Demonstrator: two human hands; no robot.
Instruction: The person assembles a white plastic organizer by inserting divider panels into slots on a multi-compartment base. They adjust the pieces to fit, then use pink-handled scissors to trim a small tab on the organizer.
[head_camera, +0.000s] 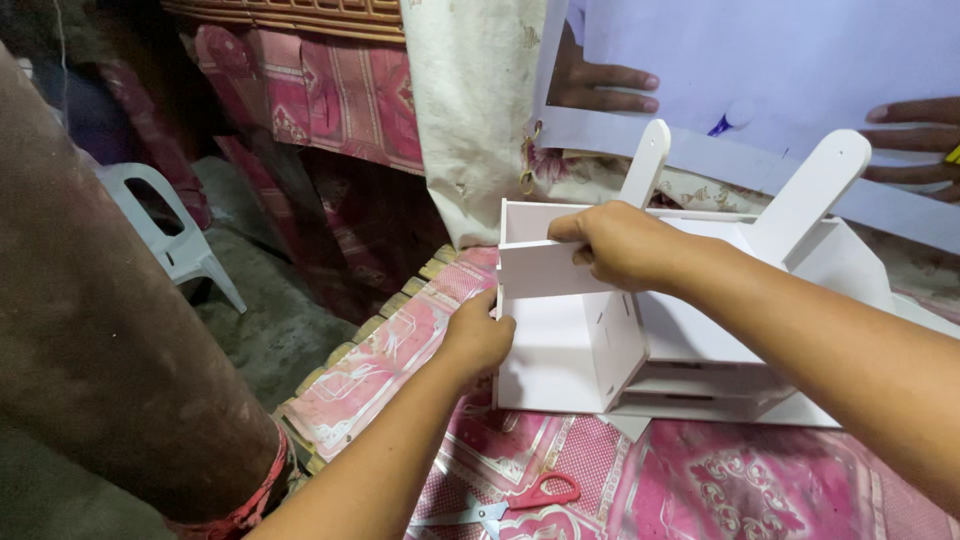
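Fitting stage: right hand (622, 243) pinches a white foam-board panel (545, 270) against the open top corner of the white model box (570, 350) on the pink patterned cloth (700, 480), left hand (478, 335) closed on the box's left edge; seating the panel looks to need alignment.

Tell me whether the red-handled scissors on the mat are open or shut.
Open. The red-handled scissors lie flat on the pink mat, the two blades spread apart at the tips, away from both hands.
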